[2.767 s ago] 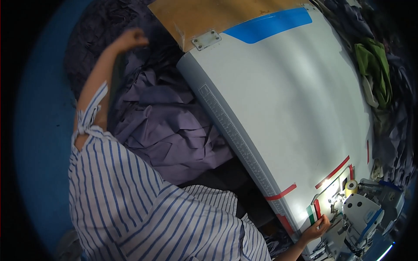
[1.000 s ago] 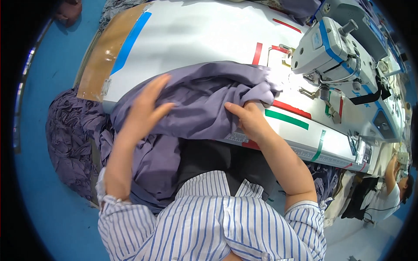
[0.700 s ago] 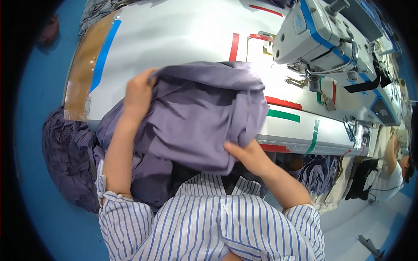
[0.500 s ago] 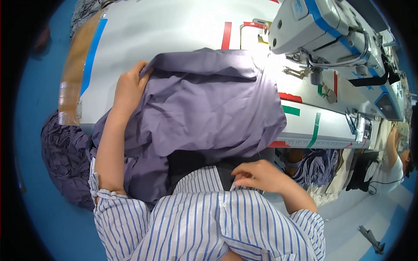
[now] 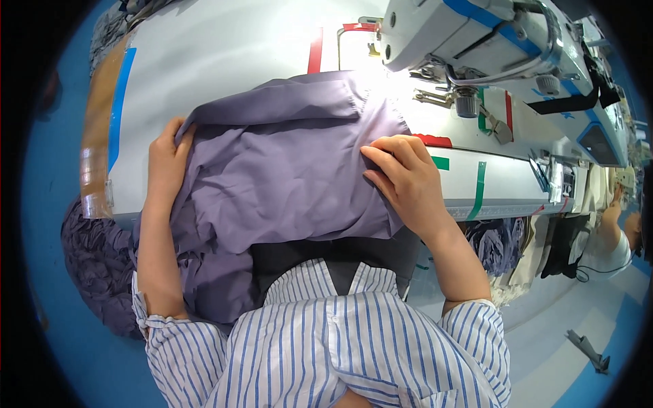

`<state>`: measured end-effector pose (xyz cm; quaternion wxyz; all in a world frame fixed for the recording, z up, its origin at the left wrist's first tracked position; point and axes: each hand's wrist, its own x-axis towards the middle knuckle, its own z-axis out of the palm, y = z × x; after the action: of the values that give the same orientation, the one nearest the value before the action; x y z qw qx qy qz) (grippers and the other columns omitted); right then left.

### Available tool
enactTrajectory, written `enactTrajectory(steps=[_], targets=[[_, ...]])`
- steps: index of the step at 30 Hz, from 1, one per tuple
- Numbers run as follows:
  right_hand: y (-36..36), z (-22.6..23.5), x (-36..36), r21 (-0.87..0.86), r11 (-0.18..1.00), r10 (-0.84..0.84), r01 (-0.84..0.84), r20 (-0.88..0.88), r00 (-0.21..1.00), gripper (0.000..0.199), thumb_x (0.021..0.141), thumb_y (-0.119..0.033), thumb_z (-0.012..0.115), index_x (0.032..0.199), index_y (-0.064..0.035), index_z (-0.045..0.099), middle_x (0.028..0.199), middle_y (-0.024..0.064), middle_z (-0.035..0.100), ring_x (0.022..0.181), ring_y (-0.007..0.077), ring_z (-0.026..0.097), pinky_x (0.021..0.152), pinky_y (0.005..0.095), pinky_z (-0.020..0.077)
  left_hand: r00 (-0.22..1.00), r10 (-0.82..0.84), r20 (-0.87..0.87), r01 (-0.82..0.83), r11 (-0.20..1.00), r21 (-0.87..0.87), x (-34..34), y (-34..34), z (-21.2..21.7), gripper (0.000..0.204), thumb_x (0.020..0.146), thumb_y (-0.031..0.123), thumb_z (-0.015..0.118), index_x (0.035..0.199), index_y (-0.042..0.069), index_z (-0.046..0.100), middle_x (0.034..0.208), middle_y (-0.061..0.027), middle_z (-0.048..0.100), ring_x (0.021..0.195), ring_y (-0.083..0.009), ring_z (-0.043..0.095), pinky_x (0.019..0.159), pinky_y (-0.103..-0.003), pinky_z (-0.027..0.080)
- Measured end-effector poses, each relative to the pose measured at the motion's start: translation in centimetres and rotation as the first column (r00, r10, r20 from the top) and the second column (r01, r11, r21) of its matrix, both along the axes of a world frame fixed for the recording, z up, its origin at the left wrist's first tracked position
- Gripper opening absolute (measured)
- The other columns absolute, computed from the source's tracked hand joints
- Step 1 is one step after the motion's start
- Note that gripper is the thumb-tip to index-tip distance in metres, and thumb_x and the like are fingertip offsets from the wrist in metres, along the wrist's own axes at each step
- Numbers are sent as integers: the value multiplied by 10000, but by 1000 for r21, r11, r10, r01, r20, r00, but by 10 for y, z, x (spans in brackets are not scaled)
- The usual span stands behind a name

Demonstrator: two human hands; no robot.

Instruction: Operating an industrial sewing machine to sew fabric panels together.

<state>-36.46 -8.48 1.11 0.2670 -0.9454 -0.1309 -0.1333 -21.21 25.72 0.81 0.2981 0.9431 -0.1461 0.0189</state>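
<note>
A purple-grey piece of fabric (image 5: 272, 170) lies spread over the front edge of the white sewing table, its upper edge folded over in a band. At its left edge my left hand (image 5: 168, 160) is closed on the folded cloth, the thumb on top and other fingertips partly hidden by it. My right hand (image 5: 411, 178) is over the fabric's right side, thumb and forefinger apart and the other fingers bent; whether it touches the cloth is hard to tell. Part of the fabric hangs toward my lap.
A white sewing machine (image 5: 469, 47) stands at the upper right, its needle area brightly lit. Tweezers (image 5: 539, 173) lie on the table's right side. A heap of purple-grey cloth (image 5: 95, 272) hangs at the left. Another person (image 5: 609, 241) sits at the far right.
My right hand has risen from near my lap to the fabric's right side. My left hand and the fabric appear shifted left in the view, as do the table and machine.
</note>
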Motion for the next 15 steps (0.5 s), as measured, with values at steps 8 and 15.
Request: enactTrajectory(steps=[8, 15], targets=[[24, 5, -19, 152, 876, 479, -457, -181, 859, 119, 770, -123, 598, 867, -64, 565, 867, 90, 564, 838, 263, 603, 702, 361, 503, 993, 99, 64, -101, 995, 27, -4, 38, 14, 168, 949, 154, 572, 994, -5, 601, 712, -116, 578, 663, -122, 508, 626, -285, 428], [49, 39, -1, 477, 850, 293, -222, -79, 953, 547, 739, -310, 776, 1160, -24, 577, 1059, 136, 619, 939, 294, 614, 779, 369, 507, 990, -119, 78, 124, 990, -61, -27, 5, 44, 140, 853, -35, 553, 982, -22, 605, 793, -107, 619, 723, -129, 592, 664, -253, 453]])
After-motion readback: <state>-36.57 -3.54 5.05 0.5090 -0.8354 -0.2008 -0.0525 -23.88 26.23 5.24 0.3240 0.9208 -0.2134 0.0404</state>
